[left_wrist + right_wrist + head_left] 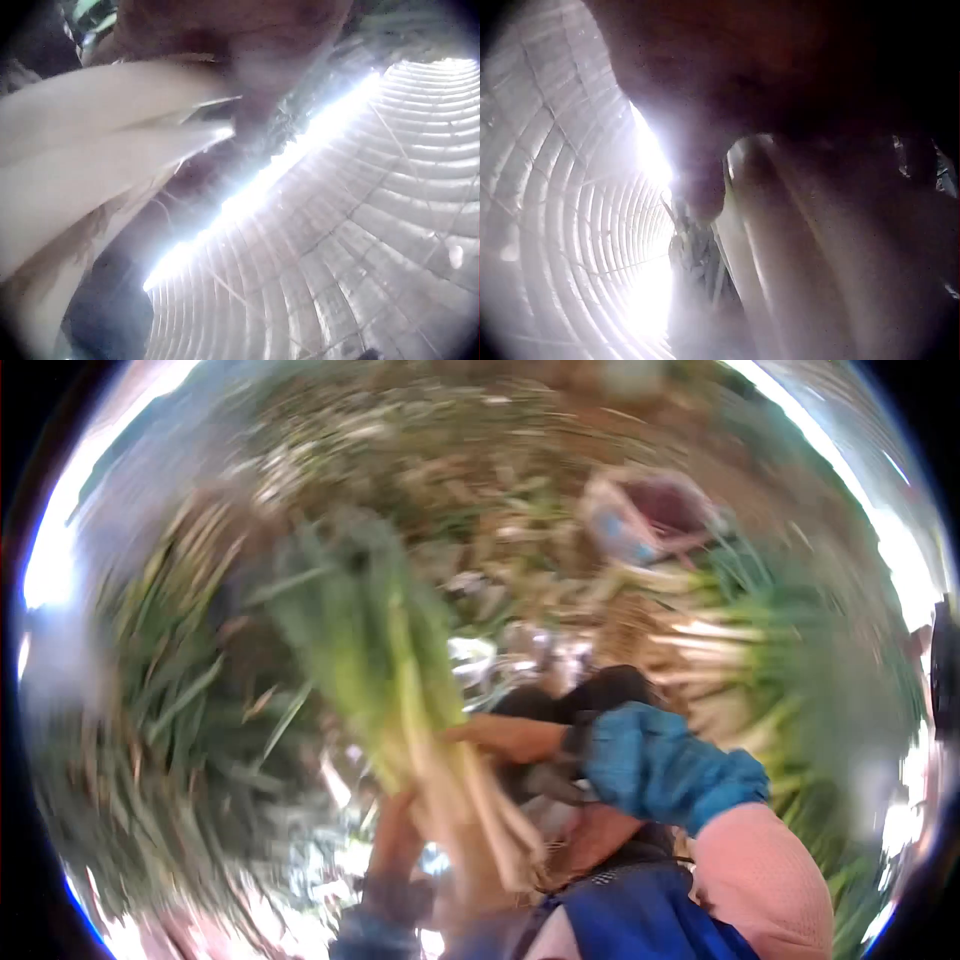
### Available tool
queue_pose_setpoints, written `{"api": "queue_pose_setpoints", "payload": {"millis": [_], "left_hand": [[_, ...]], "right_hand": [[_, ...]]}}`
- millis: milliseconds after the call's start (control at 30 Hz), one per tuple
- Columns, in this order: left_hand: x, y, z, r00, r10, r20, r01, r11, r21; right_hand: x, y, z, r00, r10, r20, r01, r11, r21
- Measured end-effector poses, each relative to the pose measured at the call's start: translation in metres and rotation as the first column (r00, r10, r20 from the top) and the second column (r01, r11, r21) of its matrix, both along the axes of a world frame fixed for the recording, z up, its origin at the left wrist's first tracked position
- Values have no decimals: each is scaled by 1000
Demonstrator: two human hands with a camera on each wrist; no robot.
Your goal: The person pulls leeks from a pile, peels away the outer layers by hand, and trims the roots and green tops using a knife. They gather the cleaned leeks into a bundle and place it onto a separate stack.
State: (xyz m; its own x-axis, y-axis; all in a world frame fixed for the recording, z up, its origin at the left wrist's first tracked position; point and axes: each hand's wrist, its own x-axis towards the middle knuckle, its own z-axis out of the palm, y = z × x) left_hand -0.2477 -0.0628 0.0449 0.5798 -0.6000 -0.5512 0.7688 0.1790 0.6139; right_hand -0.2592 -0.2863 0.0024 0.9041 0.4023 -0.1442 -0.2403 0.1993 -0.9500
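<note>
A bundle of leeks (405, 670) stands tilted in front of me in the head view, green leaves up and pale stalks down. My left hand (395, 835) grips it low on the left side, and the same hand (225, 45) arches over the white stalks (82, 142) in the left wrist view. From the right, my right hand (515, 738) reaches across and holds the stalks. In the right wrist view that hand (705, 97) is dark, its thumb along the pale stalks (772, 240). The head view is blurred by motion.
More leeks (720, 650) lie in a pile at the right, white ends inward. Dark green leaves (150, 760) are heaped at the left. A pale bag (610, 525) with a reddish inside stands further back. Loose trimmings (480, 540) cover the ground ahead.
</note>
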Motion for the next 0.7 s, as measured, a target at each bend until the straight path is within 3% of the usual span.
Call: {"api": "queue_pose_setpoints", "payload": {"millis": [33,67,100,133,167,200,467,700], "left_hand": [[9,-3,-20,998,24,63,-23,1000,-17],[17,-6,-40,991,50,126,-46,998,-36],[24,-9,-60,979,78,186,-69,996,-56],[41,-45,-63,966,21,259,-23,1000,2],[46,-71,-63,957,-23,291,4,998,65],[50,-95,-58,947,-99,305,62,990,131],[34,-219,-33,776,-520,357,444,852,276],[-6,-265,-11,608,-679,411,587,733,344]], "right_hand": [[2,-7,-35,886,123,448,20,953,-303],[3,-14,-70,649,183,739,208,891,-403],[10,-8,-79,745,89,661,277,860,-428],[14,-16,-67,926,-240,293,340,866,-366],[28,-9,-58,912,-410,31,400,868,-295],[32,-15,-55,872,-489,-26,463,839,-286],[9,-94,-29,642,-765,41,739,604,-298],[-30,-128,0,526,-843,108,840,496,-221]]}}
